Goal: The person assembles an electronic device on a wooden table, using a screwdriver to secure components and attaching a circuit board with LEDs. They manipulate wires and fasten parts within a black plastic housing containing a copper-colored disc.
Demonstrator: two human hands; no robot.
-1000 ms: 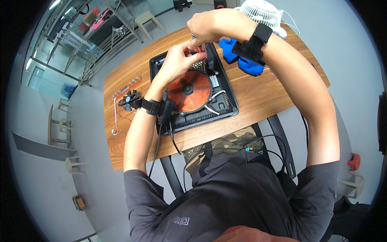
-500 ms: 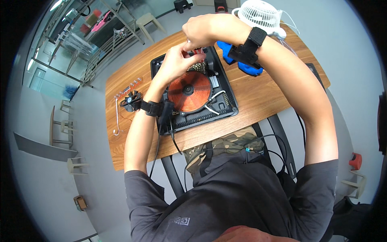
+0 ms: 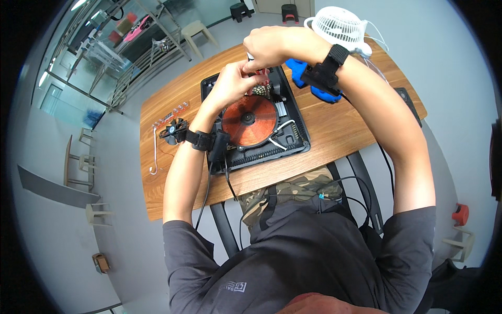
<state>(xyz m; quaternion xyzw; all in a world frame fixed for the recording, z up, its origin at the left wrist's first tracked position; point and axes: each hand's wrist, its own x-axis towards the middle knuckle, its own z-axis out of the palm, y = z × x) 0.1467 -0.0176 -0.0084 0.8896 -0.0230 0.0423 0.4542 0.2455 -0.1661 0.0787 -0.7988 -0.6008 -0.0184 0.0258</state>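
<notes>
An opened induction cooker base (image 3: 246, 159) lies on the wooden table, its round copper coil (image 3: 246, 124) facing up. Over its far part, my left hand (image 3: 234, 83) has thumb and fingers drawn together, close to a small red part (image 3: 265, 75) beside the circuit board. My right hand (image 3: 264, 48) is curled just beyond and above it, touching the left fingers. A small dark and white bit shows at the right hand's fingertips. What either hand pinches is mostly covered by the fingers. White wires (image 3: 285, 127) stick out beside the coil.
Left of the base lie a small black fan (image 3: 174, 131) and a narrow orange circuit strip (image 3: 171, 115) with a white cable. Blue objects (image 3: 325, 93) lie to the right, and a white desk fan (image 3: 340, 29) stands at the far right. Cables hang from my wrist straps.
The whole scene sits slightly lower and further right in the picture. Both hands remain together over the far part of the base, with only slight finger movement.
</notes>
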